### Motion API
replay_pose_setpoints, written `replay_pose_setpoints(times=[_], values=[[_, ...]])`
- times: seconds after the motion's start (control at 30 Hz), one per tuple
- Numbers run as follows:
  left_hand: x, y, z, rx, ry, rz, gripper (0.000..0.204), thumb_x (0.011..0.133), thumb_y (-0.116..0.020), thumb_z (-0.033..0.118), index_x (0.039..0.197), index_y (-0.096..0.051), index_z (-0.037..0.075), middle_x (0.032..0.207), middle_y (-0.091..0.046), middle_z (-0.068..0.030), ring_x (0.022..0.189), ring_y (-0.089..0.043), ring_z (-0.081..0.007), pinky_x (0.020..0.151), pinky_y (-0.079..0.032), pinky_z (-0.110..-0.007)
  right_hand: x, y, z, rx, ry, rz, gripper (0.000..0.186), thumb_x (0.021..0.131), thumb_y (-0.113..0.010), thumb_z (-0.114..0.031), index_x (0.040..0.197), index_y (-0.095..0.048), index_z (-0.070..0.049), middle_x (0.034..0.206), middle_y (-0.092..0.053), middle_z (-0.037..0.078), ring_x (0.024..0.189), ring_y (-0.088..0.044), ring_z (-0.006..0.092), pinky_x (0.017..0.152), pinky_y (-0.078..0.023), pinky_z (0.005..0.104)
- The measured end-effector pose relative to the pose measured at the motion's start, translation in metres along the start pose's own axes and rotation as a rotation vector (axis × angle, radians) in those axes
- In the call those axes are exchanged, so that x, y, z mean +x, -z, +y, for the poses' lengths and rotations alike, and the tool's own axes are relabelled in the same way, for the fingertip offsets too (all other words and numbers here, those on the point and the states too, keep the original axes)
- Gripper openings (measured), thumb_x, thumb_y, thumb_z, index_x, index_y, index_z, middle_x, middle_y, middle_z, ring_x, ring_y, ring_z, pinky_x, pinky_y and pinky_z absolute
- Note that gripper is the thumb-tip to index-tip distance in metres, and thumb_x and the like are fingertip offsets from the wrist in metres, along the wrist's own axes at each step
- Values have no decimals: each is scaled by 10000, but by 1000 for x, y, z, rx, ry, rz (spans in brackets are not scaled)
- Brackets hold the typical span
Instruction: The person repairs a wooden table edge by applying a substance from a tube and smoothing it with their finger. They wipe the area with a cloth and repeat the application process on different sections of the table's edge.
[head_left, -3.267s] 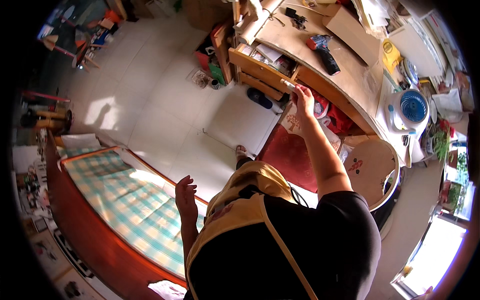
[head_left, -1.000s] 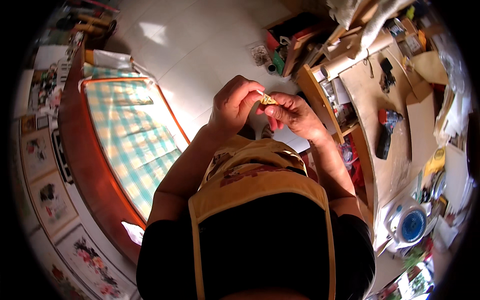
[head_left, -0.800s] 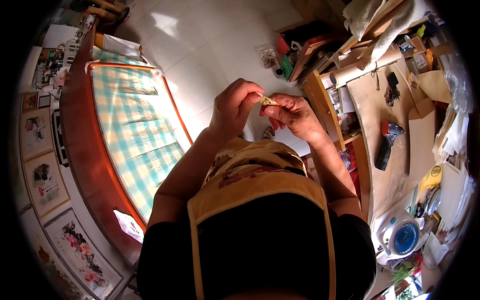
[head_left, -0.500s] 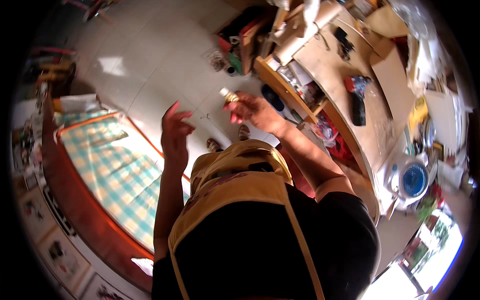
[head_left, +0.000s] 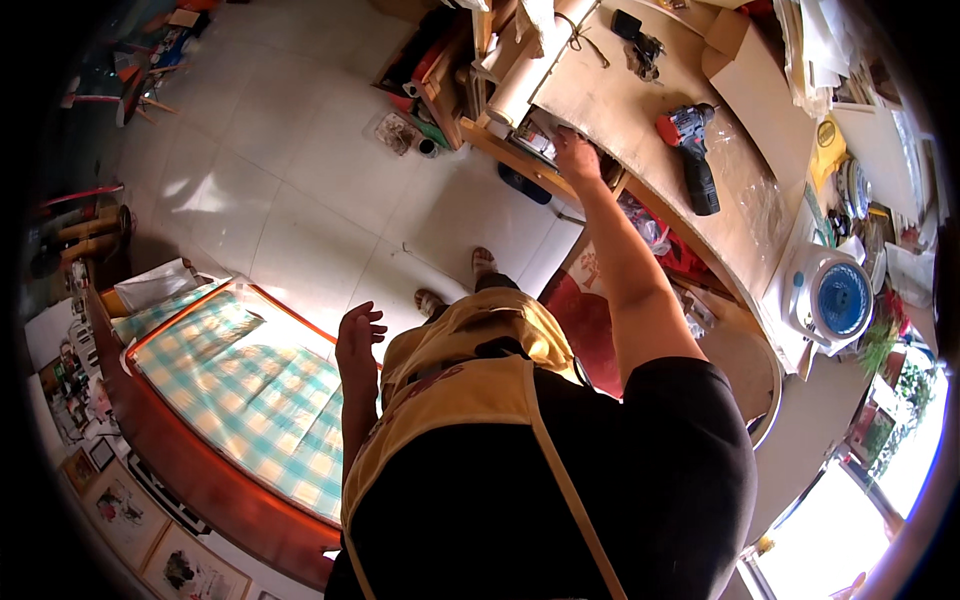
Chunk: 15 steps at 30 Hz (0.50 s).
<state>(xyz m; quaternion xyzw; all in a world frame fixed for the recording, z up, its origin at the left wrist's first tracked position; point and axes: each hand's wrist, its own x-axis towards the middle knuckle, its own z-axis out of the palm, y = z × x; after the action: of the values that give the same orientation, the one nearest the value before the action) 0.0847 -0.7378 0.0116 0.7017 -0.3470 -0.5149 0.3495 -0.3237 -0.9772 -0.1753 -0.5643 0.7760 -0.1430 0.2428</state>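
at the left, a teal-and-cream checked cloth (head_left: 240, 385) lies in a red-brown wooden frame. just beyond its right edge in view hangs the left hand (head_left: 358, 335), fingers loosely curled and spread, with nothing in its grasp. farther right, below the edge of the workbench (head_left: 622, 92), a wooden drawer (head_left: 515, 160) stands pulled out, pale flat things inside. the right hand (head_left: 578, 155) reaches in over it, close to the bench edge; its fingertips are partly hidden, so i cannot tell how far they are closed or whether they hold anything.

the drawer looks stiff and fairly weighty with its load, likely to drag a little on its runners; the top edge of its front board, near the middle, seems the best place to grip. the pale contents look light and thin, better pinched by an edge, though they are too small to name. right of the hand, a cordless drill (head_left: 690, 160) lies on the bench.
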Motion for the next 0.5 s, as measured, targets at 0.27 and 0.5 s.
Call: replay_pose_setpoints(times=[0.27,0.5], values=[[7,-4,-22,22,107,-29,345,1081,-473,281,1268,-608,24,1106,-672,-102,923,-610,-163,846,-505,-333,-17,21,38,-284,-205,-148,263,882,-703,-331,1135,-718,-258,1160,-718,94,1083,-684,324,882,-561,448],[8,-9,-25,30,107,-52,393,1081,-484,349,1275,-611,33,1111,-678,-102,918,-624,-165,856,-517,-326,-14,21,38,-480,52,-128,265,834,-747,-309,1076,-701,-213,1059,-726,117,1032,-696,309,847,-562,449]])
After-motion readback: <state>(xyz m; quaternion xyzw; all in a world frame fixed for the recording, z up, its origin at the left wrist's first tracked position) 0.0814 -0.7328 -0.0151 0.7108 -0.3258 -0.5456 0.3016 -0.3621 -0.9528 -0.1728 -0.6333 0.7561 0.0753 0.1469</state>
